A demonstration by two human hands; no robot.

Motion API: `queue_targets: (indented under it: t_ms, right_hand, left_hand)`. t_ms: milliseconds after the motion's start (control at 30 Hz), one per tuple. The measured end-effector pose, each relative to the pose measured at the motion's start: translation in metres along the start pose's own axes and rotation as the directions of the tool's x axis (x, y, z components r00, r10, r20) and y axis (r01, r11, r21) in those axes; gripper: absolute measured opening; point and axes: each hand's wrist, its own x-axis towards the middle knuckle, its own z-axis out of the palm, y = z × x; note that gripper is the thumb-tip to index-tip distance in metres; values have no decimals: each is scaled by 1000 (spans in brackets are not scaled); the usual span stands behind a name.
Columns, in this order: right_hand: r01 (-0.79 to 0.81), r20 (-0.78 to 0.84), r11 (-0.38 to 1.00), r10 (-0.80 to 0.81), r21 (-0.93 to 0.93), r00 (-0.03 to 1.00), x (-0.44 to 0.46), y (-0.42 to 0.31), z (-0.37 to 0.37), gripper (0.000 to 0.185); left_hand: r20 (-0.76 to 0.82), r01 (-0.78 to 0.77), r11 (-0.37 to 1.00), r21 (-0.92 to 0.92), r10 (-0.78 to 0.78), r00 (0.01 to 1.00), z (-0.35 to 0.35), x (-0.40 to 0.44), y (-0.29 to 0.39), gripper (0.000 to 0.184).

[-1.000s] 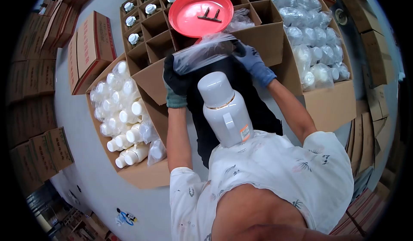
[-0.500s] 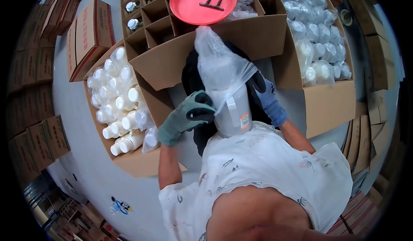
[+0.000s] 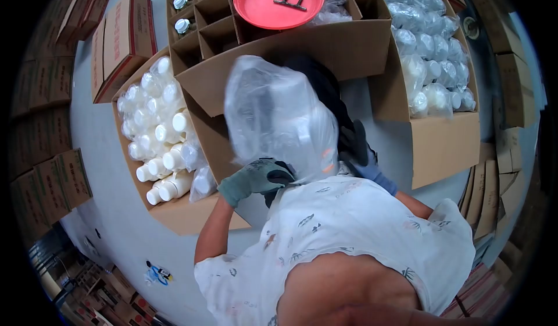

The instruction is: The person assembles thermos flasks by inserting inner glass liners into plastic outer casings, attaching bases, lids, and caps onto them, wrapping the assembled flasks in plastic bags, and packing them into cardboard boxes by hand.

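Observation:
A large pale plastic jug with an orange-marked label stands in front of my body, now covered by a clear plastic bag. The bag's closed end puffs out to the upper left. My left hand, in a grey-green glove with dark fingers, is closed on the bag's lower edge at the jug's base. On the other side, my right hand, in a blue-grey and black glove, grips the bag's edge low on the jug; its fingertips are partly hidden.
Ahead is a divided carton with several capped bottles and a red tray holding dark metal pieces. An open carton of white bottles stands left, and one of bagged bottles right. A closed carton sits upper left.
The bag has come down over the jug, from its upper part to near its base. Both hands have moved down toward my body, and the bag's top has swung left.

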Motion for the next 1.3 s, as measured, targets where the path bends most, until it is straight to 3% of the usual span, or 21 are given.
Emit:
queue_targets:
  t_ms: [33, 100, 133, 200, 267, 333, 467, 567, 633, 700, 733, 767, 833, 933, 1033, 1067, 1100, 1133, 1200, 1267, 1300]
  right_hand:
    - [-174, 37, 958, 170, 227, 985, 1, -7, -14, 72]
    - [-240, 36, 956, 249, -169, 968, 18, -6, -45, 68]
    - [-13, 13, 898, 21, -439, 1000, 31, -21, -44, 66]
    - [324, 151, 435, -387, -840, 910, 51, -62, -34, 62]
    - [481, 373, 288, -357, -828, 856, 77, -57, -21, 57]
    - [665, 613, 193, -267, -722, 743, 80, -43, -22, 50]
    - [933, 939, 196, -110, -301, 326, 42, -18, -50, 24]
    - [900, 937, 302, -52, -315, 346, 41, -23, -56, 20]
    - [888, 938, 313, 20, -336, 347, 44, -31, -52, 22]
    - [889, 942, 315, 52, -332, 333, 46, -36, -49, 24]
    - [888, 942, 319, 60, -332, 331, 46, -38, -47, 25]
    - [887, 945, 332, 52, -321, 322, 47, -37, -46, 26]
    - [922, 967, 317, -47, -223, 250, 53, -43, -40, 30]
    - [589, 844, 727, -25, -352, 535, 50, -31, -32, 28]
    - [-6, 711, 990, 107, -142, 695, 60, -62, 38, 26]
    - [-304, 685, 952, 200, 34, 701, 66, -64, 64, 28]
    - [-549, 652, 803, 291, 231, 700, 72, -66, 91, 30]
    - [-341, 729, 927, 124, 157, 673, 82, -77, 128, 31]
    - [-31, 841, 994, -70, 102, 536, 101, -104, 204, 29]
    - [560, 935, 825, -251, 72, 250, 119, -98, 253, 29]
    - [855, 952, 506, -303, 117, 49, 127, -90, 267, 29]
  left_hand:
    - [11, 56, 997, 45, -57, 998, 9, 1, -7, 32]
    - [24, 158, 987, -40, -157, 987, 11, 2, -15, 38]
    - [-13, 163, 983, -82, -164, 986, 13, 2, -19, 39]
    - [-85, 115, 988, -106, -125, 989, 18, 1, -23, 37]
    - [-179, 14, 997, -72, -27, 983, 27, 1, -27, 32]
    - [-54, 198, 910, -364, -233, 971, 40, -10, -39, 38]
    - [122, 303, 640, -706, -312, 942, 69, -49, -82, 37]
    - [89, 193, 369, -909, -282, 955, 38, -72, -107, 39]
    - [-432, 190, 751, -633, -546, 717, 8, -55, -68, 47]
    - [-794, -191, 937, -294, -128, 594, -7, -22, -7, 57]
    - [-860, 34, 996, 78, 50, 509, 2, 1, 35, 60]
    - [-858, 314, 863, 395, 224, 463, 12, 20, 62, 63]
    - [-938, 355, 920, 165, 35, 346, 27, 34, 47, 61]
    - [-717, 514, 842, -164, -460, 524, 38, -30, -9, 46]
    - [-605, -96, 709, -699, -513, 609, 90, -94, -82, 31]
    - [-773, -166, 861, -480, -326, 545, 121, -106, -97, 31]
    - [-861, -9, 984, -180, -153, 485, 136, -120, -96, 28]
    - [-913, 197, 974, 114, 25, 406, 152, -133, -95, 25]
    - [-788, 76, 821, -566, -566, 242, 167, -154, -134, 25]
    - [-592, -512, 454, -730, -794, 140, 169, -181, -166, 23]
    - [-596, -860, 253, -442, -800, 71, 157, -201, -184, 20]
